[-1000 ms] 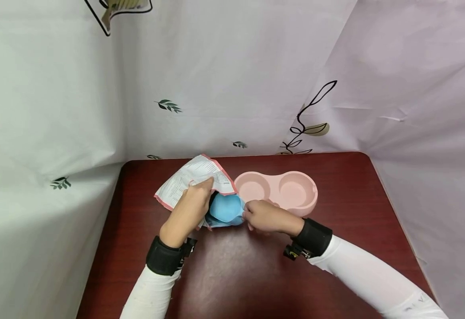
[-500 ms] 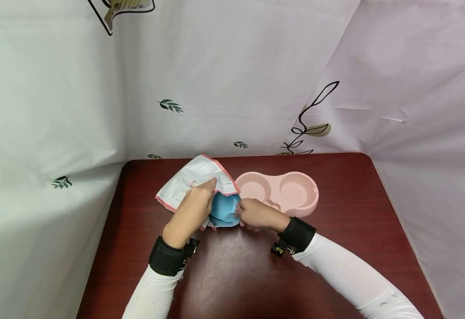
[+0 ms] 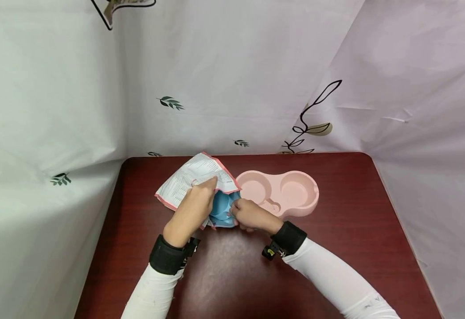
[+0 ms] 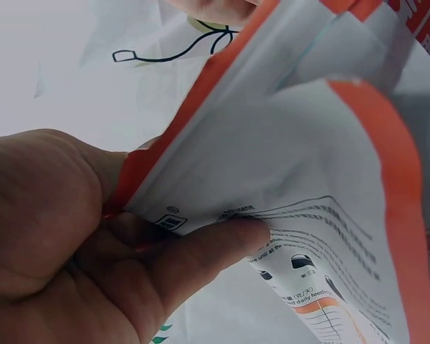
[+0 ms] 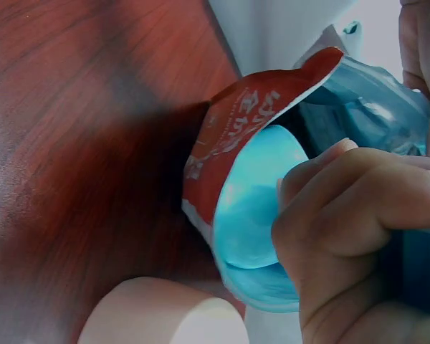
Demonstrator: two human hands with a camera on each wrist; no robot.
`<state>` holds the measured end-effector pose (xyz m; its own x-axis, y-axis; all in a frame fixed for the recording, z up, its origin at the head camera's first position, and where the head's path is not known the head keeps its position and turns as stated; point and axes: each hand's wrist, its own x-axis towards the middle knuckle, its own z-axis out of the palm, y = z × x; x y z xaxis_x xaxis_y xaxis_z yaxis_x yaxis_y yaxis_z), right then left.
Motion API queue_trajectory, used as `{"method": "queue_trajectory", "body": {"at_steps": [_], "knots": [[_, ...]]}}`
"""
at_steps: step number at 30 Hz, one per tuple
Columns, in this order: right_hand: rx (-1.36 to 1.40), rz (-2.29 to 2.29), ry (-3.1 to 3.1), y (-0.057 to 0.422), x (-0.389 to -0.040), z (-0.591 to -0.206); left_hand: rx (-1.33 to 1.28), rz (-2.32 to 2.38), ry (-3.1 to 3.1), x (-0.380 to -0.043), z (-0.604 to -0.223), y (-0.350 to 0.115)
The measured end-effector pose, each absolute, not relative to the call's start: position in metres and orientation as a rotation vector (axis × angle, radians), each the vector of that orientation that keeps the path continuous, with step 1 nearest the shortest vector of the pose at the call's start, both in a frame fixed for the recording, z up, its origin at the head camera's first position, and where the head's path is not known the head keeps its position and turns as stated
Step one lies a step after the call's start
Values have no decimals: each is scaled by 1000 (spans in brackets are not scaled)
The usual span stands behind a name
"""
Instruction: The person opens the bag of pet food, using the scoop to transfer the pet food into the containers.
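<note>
A white printed bag [image 3: 202,170] with red-orange edges lies at the back left of the table, its mouth facing right. My left hand [image 3: 194,204] grips the bag's edge; in the left wrist view the thumb and fingers [image 4: 201,261] pinch the printed film. Inside the mouth sits a light-blue scoop [image 5: 261,197], its rounded bowl partly showing. My right hand [image 3: 252,213] is at the mouth with curled fingers, holding the scoop at its near end; the handle is hidden by the hand. What else the bag contains cannot be seen.
A pink double bowl [image 3: 276,179] with two round hollows stands directly right of the bag, behind my right hand. Both lie on a dark red wooden table [image 3: 232,274]. A pale patterned cloth [image 3: 232,79] hangs behind the table and along its sides.
My right hand has moved left with the scoop, deeper into the bag's mouth, so less of the scoop shows. The left hand keeps its grip on the bag almost in place.
</note>
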<state>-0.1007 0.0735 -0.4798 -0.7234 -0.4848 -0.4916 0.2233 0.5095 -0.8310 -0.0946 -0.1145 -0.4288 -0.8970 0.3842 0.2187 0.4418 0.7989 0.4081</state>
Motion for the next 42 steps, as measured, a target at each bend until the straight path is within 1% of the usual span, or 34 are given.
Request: {"method": "queue_trajectory", "body": {"at_steps": [11,28,36,42], "knots": [[-248,-1278,2082,69,-97,-491,-657,-724,-2868,-97,-426,-117],[-221,-1409,1991,70,-95,-500,-682,-754,-2864,-99,-425,-119],[-256,-1514,1917,72,-92,-514,-632,-770,-2893,-99,-425,-120],[-273,-1541,1924,77,-87,-516,-604,-776,-2908,-99,-427,-122]]}}
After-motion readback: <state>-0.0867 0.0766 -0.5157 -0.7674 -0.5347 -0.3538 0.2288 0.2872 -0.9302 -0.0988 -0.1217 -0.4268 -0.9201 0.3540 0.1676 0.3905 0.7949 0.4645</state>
